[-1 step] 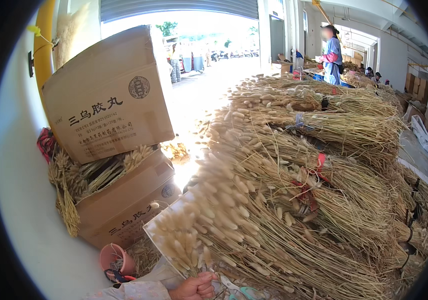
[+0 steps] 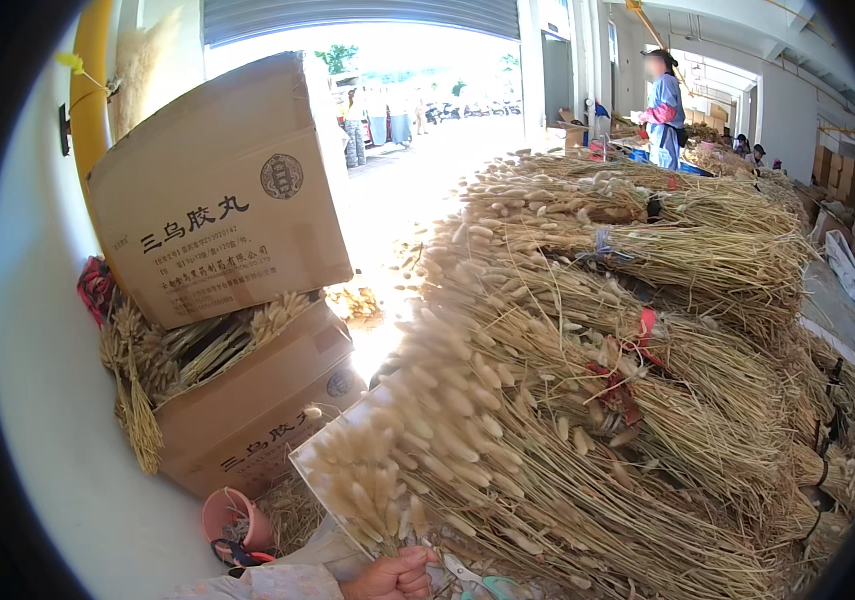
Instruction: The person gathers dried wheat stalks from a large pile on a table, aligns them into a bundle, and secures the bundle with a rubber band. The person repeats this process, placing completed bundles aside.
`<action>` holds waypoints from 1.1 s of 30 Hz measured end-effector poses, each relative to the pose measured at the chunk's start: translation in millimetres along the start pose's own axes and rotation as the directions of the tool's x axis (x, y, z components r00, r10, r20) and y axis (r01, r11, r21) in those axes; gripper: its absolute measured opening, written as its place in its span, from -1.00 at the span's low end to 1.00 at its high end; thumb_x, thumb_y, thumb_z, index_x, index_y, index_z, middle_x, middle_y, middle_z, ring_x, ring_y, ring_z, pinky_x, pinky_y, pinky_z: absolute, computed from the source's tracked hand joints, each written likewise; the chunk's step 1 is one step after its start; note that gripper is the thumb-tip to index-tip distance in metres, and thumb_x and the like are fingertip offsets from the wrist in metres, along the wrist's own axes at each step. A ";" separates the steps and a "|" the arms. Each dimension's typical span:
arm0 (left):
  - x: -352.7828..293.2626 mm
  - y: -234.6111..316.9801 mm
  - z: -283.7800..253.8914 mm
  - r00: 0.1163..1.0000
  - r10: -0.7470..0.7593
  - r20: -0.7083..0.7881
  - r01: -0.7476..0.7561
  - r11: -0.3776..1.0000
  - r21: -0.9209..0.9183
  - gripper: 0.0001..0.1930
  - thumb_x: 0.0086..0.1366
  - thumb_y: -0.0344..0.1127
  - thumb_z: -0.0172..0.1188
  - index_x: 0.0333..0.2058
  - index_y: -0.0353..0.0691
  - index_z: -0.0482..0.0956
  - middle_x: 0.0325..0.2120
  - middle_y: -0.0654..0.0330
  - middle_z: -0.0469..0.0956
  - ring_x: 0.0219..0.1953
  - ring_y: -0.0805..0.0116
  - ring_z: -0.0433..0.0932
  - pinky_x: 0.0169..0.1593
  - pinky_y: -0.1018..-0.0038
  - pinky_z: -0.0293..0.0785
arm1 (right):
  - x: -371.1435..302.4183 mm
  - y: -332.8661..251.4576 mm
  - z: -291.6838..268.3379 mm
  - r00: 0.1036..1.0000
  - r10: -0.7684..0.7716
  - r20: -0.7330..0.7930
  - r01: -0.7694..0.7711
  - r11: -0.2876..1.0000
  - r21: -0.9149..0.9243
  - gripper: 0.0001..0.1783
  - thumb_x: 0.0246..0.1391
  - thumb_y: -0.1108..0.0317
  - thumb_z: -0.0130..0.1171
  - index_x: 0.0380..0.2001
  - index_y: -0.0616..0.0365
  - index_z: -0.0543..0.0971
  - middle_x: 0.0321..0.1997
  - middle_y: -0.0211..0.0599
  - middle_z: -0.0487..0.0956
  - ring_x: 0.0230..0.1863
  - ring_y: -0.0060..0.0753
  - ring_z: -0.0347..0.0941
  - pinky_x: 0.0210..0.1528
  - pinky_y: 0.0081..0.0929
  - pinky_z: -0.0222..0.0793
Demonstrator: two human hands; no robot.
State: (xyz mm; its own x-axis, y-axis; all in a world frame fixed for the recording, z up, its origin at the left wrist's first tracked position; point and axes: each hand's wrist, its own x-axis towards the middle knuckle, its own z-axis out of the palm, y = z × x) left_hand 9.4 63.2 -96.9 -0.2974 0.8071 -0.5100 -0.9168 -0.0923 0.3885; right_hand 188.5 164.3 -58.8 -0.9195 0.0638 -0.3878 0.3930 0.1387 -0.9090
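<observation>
At the bottom edge, my left hand (image 2: 393, 576) is closed in a fist around a bunch of dried bunny-tail grass (image 2: 373, 505), its fluffy pale heads standing up above the fingers. The sleeve (image 2: 273, 582) comes in from the lower left. Just right of the fist lies a pair of scissors (image 2: 463, 572) with pale green handles, partly cut off by the lower edge. A thick layer of long dried stalks (image 2: 588, 500) with fluffy heads covers the table beside and beyond the hand. My right hand is out of view.
Tied bundles (image 2: 708, 350) are heaped along the table. At left, a tilted cardboard box (image 2: 218, 200) rests on an open box (image 2: 248, 400) of dried grass. A pink bucket (image 2: 233, 515) stands below. Farther back, a person (image 2: 664, 110) in blue stands near the bright doorway.
The whole view has shifted very slightly. My left hand keeps the same grip on the bunch of grass.
</observation>
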 end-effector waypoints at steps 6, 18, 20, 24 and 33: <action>-1.6 6.6 15.8 0.990 0.020 0.136 -0.027 0.998 0.048 -0.83 0.37 -0.15 0.03 -0.20 -0.07 0.49 -0.78 0.46 0.05 -0.74 0.60 0.04 -0.58 0.58 0.08 | 7.5 16.1 11.7 0.992 -0.087 -0.096 0.090 0.995 0.034 -0.58 0.12 0.23 0.16 0.04 0.09 0.41 -0.18 0.03 0.53 -0.17 0.00 0.50 -0.14 -0.28 0.41; -10.9 6.6 19.5 0.992 -0.052 0.117 0.056 0.998 -0.032 -0.85 0.38 -0.16 0.02 -0.31 -0.06 0.45 -0.79 0.44 0.03 -0.74 0.58 0.02 -0.59 0.59 0.06 | -10.0 -15.2 27.1 0.975 -0.045 -0.216 -0.003 0.975 -0.220 -0.54 0.09 0.21 0.11 0.05 0.12 0.39 -0.18 0.12 0.52 -0.15 0.17 0.46 -0.13 -0.14 0.38; -18.4 6.3 22.5 0.989 -0.072 0.133 0.077 0.996 -0.038 -0.83 0.38 -0.16 0.01 -0.39 -0.04 0.40 -0.79 0.44 0.04 -0.74 0.58 0.03 -0.60 0.58 0.05 | -16.4 -28.2 34.1 0.965 -0.035 -0.261 -0.050 0.950 -0.309 -0.53 0.09 0.19 0.09 0.05 0.13 0.38 -0.20 0.16 0.52 -0.14 0.21 0.45 -0.13 -0.12 0.37; -33.1 7.6 32.5 0.974 -0.112 0.199 0.122 0.992 -0.038 -0.76 0.39 -0.17 0.00 -0.49 -0.02 0.31 -0.79 0.44 0.05 -0.75 0.58 0.04 -0.62 0.58 0.04 | -38.3 -40.8 50.0 0.934 0.051 -0.355 -0.229 0.846 -0.481 -0.59 0.08 0.15 0.07 -0.08 0.17 0.40 -0.31 0.18 0.53 -0.24 0.24 0.45 -0.23 -0.05 0.35; -74.2 21.7 55.3 0.780 -0.071 0.621 0.007 0.994 0.105 -0.76 0.38 -0.16 0.01 -0.23 -0.24 0.46 -0.79 0.45 -0.02 -0.74 0.59 -0.02 -0.56 0.56 0.00 | -50.6 -63.2 82.6 0.791 -0.180 -0.584 -0.188 0.837 -0.513 -0.42 0.01 0.14 0.22 0.06 0.12 0.33 -0.09 0.09 0.50 -0.17 0.11 0.49 -0.20 -0.06 0.38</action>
State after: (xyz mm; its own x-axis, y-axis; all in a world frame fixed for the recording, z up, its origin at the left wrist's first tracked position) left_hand 26.3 33.6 -8.2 -0.0013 0.9987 0.0513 -0.8857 -0.0249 0.4637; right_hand 209.8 70.7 5.7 -0.7961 0.6028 -0.0541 0.5043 0.6113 -0.6100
